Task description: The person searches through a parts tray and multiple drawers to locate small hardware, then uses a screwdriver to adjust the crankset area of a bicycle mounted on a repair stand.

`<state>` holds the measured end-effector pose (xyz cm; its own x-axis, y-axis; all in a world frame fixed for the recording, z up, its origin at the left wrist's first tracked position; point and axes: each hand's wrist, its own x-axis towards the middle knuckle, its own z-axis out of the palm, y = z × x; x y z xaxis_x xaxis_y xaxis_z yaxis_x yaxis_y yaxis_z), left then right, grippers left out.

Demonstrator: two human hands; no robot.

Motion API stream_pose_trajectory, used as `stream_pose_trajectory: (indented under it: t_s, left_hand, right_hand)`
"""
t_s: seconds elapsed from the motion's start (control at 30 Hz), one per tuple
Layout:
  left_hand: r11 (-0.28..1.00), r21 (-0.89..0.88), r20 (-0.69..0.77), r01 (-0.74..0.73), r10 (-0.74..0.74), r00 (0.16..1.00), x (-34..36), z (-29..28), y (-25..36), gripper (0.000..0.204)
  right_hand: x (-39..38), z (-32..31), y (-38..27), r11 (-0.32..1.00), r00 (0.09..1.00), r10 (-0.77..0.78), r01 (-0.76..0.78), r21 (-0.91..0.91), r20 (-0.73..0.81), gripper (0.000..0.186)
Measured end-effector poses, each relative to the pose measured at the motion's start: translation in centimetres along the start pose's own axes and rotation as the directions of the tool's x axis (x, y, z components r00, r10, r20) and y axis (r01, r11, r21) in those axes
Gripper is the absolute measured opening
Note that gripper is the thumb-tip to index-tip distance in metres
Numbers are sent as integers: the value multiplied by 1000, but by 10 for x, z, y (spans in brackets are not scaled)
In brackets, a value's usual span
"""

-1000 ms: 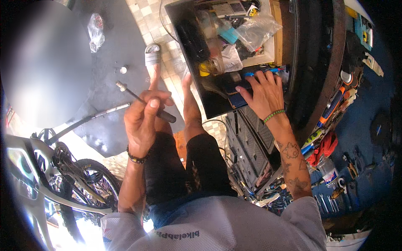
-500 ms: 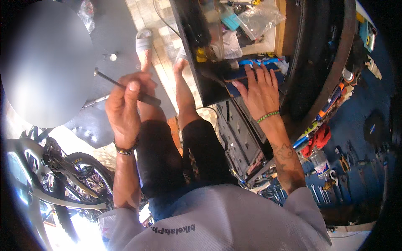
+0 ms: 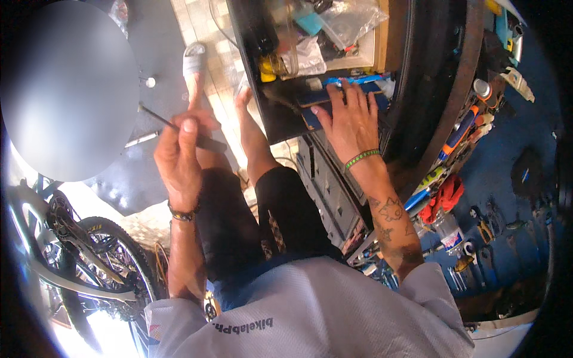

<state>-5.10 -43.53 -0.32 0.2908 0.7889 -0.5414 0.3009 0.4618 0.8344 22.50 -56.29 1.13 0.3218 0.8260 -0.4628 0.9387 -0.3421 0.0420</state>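
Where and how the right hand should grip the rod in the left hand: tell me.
Probably best by the rod's thick dark end, with the right hand coming from the right. That end juts rightward past the pinching left hand, while the thin shaft slants up and left, away from the right hand.

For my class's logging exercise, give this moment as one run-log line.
left hand: holds dark-handled tool | right hand: over open drawer, contact unclear | nearby: clear plastic bag in drawer; bicycle tire lower left
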Motion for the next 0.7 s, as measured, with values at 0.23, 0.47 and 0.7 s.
stream_pose_trajectory:
  t_s: [0.23,0.47,0.7]
  left_hand:
    - [996,-47,-21,71,-73,997,-30,12,-4,37]
    - [995,-57,-40,87,-89,995,-38,12,-3,35]
    - [998,63,-26,30,-28,999,-30,11,-14,38]
  right_hand:
    - [91,-23,-54,866,916,54,155,476,-397,52]
    - [101,-14,-94,878,972,140,-34,478,-190,52]
    - [42,9,-90,832,980,181,-197,519,82,55]
